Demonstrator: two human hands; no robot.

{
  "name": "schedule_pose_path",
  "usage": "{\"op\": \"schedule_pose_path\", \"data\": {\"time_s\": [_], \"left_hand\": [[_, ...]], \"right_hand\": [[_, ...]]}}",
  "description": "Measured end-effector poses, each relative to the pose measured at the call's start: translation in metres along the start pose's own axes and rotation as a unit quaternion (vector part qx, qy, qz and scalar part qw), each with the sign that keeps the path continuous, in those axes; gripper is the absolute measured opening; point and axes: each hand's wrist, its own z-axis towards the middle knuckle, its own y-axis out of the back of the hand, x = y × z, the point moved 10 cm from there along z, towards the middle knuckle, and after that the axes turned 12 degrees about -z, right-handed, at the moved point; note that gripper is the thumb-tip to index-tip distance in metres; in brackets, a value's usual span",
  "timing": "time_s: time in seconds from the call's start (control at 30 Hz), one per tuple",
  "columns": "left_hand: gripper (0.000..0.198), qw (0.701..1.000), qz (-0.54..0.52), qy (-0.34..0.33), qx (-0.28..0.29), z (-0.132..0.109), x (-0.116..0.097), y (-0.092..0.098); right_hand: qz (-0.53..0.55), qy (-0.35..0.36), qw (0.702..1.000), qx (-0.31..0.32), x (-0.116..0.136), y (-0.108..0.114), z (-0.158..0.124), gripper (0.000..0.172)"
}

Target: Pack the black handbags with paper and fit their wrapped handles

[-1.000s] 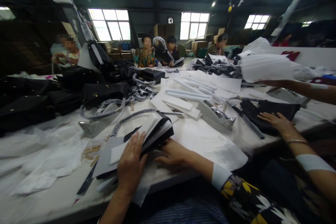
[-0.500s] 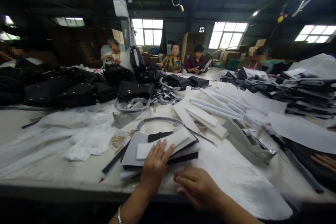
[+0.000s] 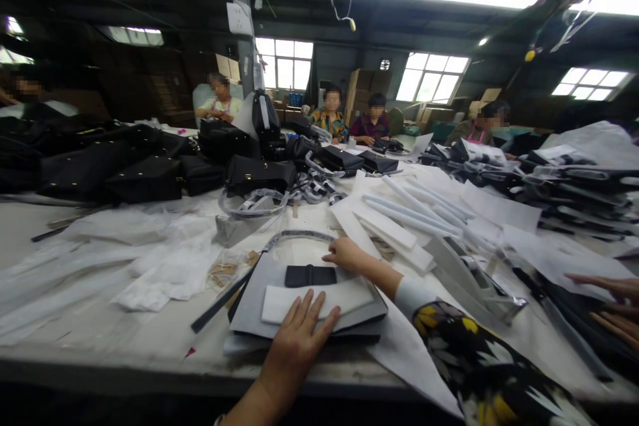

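The flat black-and-grey bag (image 3: pixel 251 309) lies on the worktable (image 3: pixel 150 351) near its front edge, a white padding strip (image 3: pixel 353 298) across it and its wrapped handle (image 3: pixel 294 234) looped behind. The bag appears light and fairly flexible, the padding soft, the handle wrap possibly slippery; the bag's side edges seem the soundest hold. The left hand (image 3: pixel 294 343) rests spread on the padding, gripping nothing. The right hand (image 3: pixel 345 255) is partly curled beside the handle; whether it holds anything cannot be told. White tubes (image 3: pixel 399 206) lie beyond.

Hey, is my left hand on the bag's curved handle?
No, your left hand lies spread on the white strip, apart from the curved handle.
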Motion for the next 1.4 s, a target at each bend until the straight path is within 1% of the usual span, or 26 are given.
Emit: {"op": "schedule_pose_path", "data": {"time_s": [0.07, 0.13, 0.2, 0.27, 0.3, 0.37, 0.43, 0.5, 0.57, 0.63, 0.67, 0.7, 0.73, 0.77, 0.83, 0.9, 0.93, 0.97, 1.03, 1.13, 1.23, 1.27, 1.3, 1.37, 1.4], "left_hand": [[0.048, 1.0, -0.003, 0.008, -0.023, -0.005, 0.0, 0.001], [0.049, 0.999, -0.01, 0.019, -0.04, -0.01, 0.001, 0.002], [0.049, 0.999, -0.014, 0.024, -0.034, -0.013, 0.001, -0.001], [0.049, 0.999, -0.013, 0.025, -0.022, -0.014, 0.001, -0.004], [0.05, 0.999, -0.013, 0.026, -0.019, -0.014, 0.002, -0.004], [0.05, 0.999, -0.015, 0.028, -0.012, -0.013, 0.005, -0.004], [0.052, 1.0, -0.016, 0.02, 0.01, -0.01, 0.005, -0.005], [0.052, 0.999, -0.014, 0.008, 0.032, -0.009, 0.005, -0.006], [0.053, 0.999, -0.018, 0.002, 0.05, -0.007, 0.005, -0.006], [0.053, 0.997, -0.032, 0.013, 0.063, -0.004, 0.007, -0.006], [0.055, 0.996, -0.042, 0.023, 0.073, -0.003, 0.009, -0.006], [0.057, 0.995, -0.052, 0.033, 0.083, -0.001, 0.012, -0.006], [0.059, 0.993, -0.064, 0.043, 0.094, 0.001, 0.016, -0.007], [0.063, 0.99, -0.077, 0.053, 0.108, 0.004, 0.019, -0.008], [0.07, 0.983, -0.108, 0.07, 0.133, 0.011, 0.028, -0.01], [0.077, 0.975, -0.138, 0.083, 0.151, 0.021, 0.038, -0.01], [0.08, 0.971, -0.151, 0.091, 0.16, 0.027, 0.043, -0.01], [0.081, 0.967, -0.163, 0.098, 0.17, 0.033, 0.048, -0.009], [0.08, 0.955, -0.189, 0.12, 0.195, 0.046, 0.058, -0.008], [0.074, 0.94, -0.209, 0.142, 0.23, 0.066, 0.068, -0.005], [0.069, 0.937, -0.205, 0.138, 0.245, 0.083, 0.074, -0.001], [0.068, 0.937, -0.203, 0.137, 0.249, 0.087, 0.075, -0.001], [0.068, 0.937, -0.202, 0.137, 0.251, 0.089, 0.076, -0.001], [0.068, 0.936, -0.199, 0.137, 0.254, 0.09, 0.077, -0.002], [0.068, 0.937, -0.199, 0.137, 0.254, 0.09, 0.077, -0.002]], "right_hand": [[-0.018, -0.026, 0.999, 0.032, 0.003, -0.015, 0.017, 0.028], [-0.026, -0.047, 0.997, 0.052, 0.003, -0.025, 0.026, 0.031], [-0.024, -0.059, 0.996, 0.066, -0.001, -0.03, 0.029, 0.03], [-0.014, -0.067, 0.996, 0.064, -0.008, -0.028, 0.029, 0.028], [-0.007, -0.071, 0.996, 0.054, -0.013, -0.024, 0.03, 0.027], [0.011, -0.083, 0.996, 0.012, -0.024, -0.008, 0.032, 0.027], [0.035, -0.09, 0.994, -0.045, -0.033, 0.014, 0.033, 0.026], [0.068, -0.086, 0.989, -0.102, -0.035, 0.039, 0.028, 0.024], [0.105, -0.072, 0.98, -0.154, -0.031, 0.06, 0.011, 0.032], [0.138, -0.053, 0.969, -0.199, -0.023, 0.073, -0.023, 0.041], [0.154, -0.034, 0.963, -0.22, -0.017, 0.076, -0.046, 0.039], [0.17, -0.009, 0.957, -0.236, -0.008, 0.076, -0.071, 0.032], [0.198, 0.04, 0.943, -0.266, 0.003, 0.076, -0.1, 0.023], [0.219, 0.105, 0.934, -0.262, 0.019, 0.069, -0.127, 0.019], [0.21, 0.212, 0.934, -0.196, 0.051, 0.036, -0.171, 0.018], [0.169, 0.258, 0.94, -0.145, 0.073, -0.002, -0.199, 0.021], [0.15, 0.262, 0.944, -0.135, 0.08, -0.019, -0.205, 0.024], [0.137, 0.256, 0.947, -0.135, 0.084, -0.033, -0.207, 0.027], [0.117, 0.231, 0.954, -0.151, 0.09, -0.05, -0.201, 0.029], [0.087, 0.197, 0.96, -0.178, 0.099, -0.057, -0.184, 0.034], [0.042, 0.185, 0.967, -0.173, 0.11, -0.058, -0.167, 0.044], [0.026, 0.185, 0.968, -0.168, 0.113, -0.06, -0.162, 0.043], [0.012, 0.187, 0.968, -0.164, 0.116, -0.061, -0.157, 0.037], [-0.006, 0.194, 0.968, -0.161, 0.118, -0.063, -0.15, 0.017], [-0.013, 0.197, 0.967, -0.161, 0.118, -0.064, -0.149, 0.011]]}}
